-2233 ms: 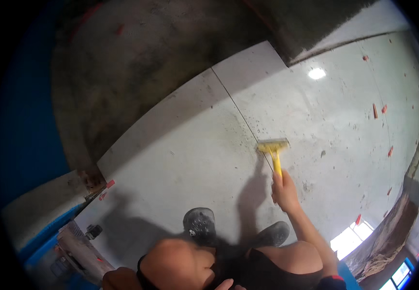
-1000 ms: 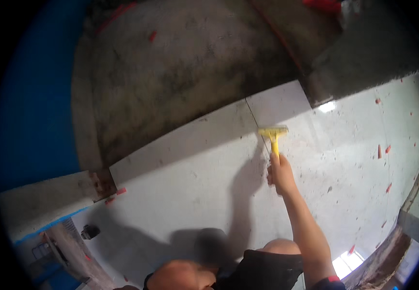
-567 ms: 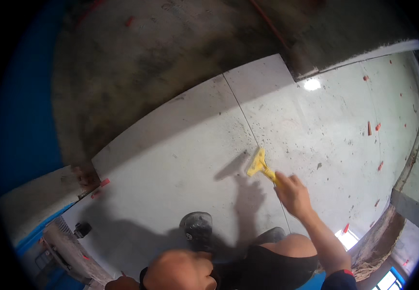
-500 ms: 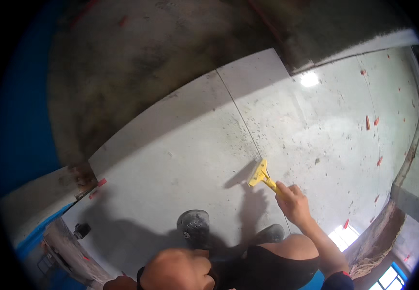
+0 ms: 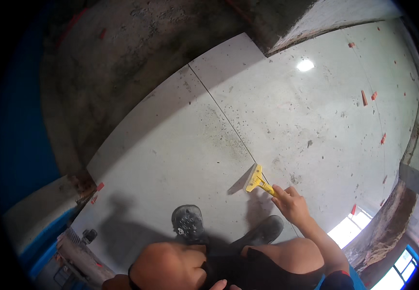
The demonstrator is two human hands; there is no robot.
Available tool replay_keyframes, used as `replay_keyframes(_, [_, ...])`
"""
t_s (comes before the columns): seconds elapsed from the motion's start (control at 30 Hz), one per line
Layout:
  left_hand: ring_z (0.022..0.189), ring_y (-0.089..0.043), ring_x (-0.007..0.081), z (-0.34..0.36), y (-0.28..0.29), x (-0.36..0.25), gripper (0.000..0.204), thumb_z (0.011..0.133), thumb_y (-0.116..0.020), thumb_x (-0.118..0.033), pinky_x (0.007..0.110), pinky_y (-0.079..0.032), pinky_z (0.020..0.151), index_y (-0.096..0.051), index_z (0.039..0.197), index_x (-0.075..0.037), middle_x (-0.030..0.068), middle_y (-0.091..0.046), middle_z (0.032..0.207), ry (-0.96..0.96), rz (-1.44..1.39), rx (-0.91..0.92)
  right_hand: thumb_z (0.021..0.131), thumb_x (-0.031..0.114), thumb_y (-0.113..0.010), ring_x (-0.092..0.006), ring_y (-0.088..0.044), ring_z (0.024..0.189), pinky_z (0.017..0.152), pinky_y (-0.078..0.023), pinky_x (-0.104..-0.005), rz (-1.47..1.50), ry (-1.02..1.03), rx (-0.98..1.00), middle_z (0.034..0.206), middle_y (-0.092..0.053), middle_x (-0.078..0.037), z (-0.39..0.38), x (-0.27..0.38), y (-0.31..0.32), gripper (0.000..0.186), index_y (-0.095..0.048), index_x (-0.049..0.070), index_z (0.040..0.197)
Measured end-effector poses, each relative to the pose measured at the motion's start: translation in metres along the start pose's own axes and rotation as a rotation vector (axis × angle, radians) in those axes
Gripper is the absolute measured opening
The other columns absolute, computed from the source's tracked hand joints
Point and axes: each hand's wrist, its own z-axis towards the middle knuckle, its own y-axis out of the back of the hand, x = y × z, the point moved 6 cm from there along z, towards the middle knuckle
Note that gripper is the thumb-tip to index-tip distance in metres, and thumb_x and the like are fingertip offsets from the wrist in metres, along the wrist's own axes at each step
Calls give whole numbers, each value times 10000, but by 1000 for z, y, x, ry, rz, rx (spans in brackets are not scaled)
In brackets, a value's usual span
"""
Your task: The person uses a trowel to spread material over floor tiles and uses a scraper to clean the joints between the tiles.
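My right hand (image 5: pixel 292 205) is closed round the handle of a yellow scraper (image 5: pixel 255 179). Its wide head lies over the thin dark joint (image 5: pixel 223 112) between two pale floor tiles, and its shadow falls to the left. Whether the blade touches the tile, I cannot tell. At the lower edge, between my thighs, only a few fingertips of my left hand (image 5: pixel 220 284) show; the rest is out of sight. Dark crumbs and specks (image 5: pixel 236 140) lie along the joint ahead of the scraper.
Dark perforated clogs (image 5: pixel 188 223) are on my feet just behind the scraper. Red tile wedges (image 5: pixel 364 98) dot the floor on the right. Bare rough concrete (image 5: pixel 137 63) lies beyond the tile edge at the far left. A small black object (image 5: pixel 89 236) sits at the left.
The view has shifted a little. My right hand still grips the scraper, which has come slightly nearer along the joint. Fingertips of my left hand now show at the lower edge.
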Motion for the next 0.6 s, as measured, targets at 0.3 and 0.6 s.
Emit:
replay_keyframes(0.3, [940,-574,244,17,1,3,401,915,-486,-267,435,-439,1002,-580,1203,-4,126,-608,972,-132,102,87,912,274,-690,-329,-612,613,562,-507,-418,50,-21,32,742,-604,-102,17,-1,2,393,-623,173,1286])
replay_keyframes(0.6, [956,-575,225,21,14,-4,395,910,-484,-274,421,-444,990,-601,1189,-20,107,-615,968,-156,190,76,926,296,-665,-336,-619,618,577,-517,-421,35,10,44,743,-618,-118,40,9,-7,379,-622,189,1287])
